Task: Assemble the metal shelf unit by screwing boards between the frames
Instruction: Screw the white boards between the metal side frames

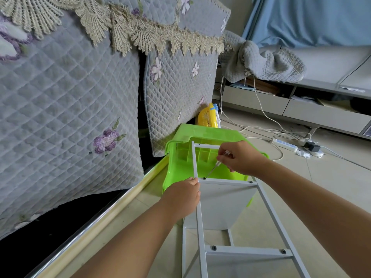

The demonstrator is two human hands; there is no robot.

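A: Fingers first?

B: Right hand [240, 157] fingers curled round the clear handle of a screwdriver [215, 167], shaft slanting down and left, tip seated on a dark screw [204, 178] at the left end of the far board's edge. Left hand [181, 197] fingers wrapped about the left rail of the metal frame [199, 223], thumb just beside that same corner, bracing it.

A: And the shelf unit itself?

B: Lying on the floor [331, 177] in the near right of the scene, far end propped over a green plastic bin [180, 157]. Far board [224, 203] sitting between the rails, a second screw [250, 181] at its right end. Nearer board [249, 252] showing two screw heads along its edge.

A: Step in hand?

B: Most likely driving the left screw of the far board into the rail; hard to tell how deep it sits.

A: Next move?

B: Probably steady turns with the tip kept square in the head, firm hold on the rail against twisting, then a check that board and rail sit flush
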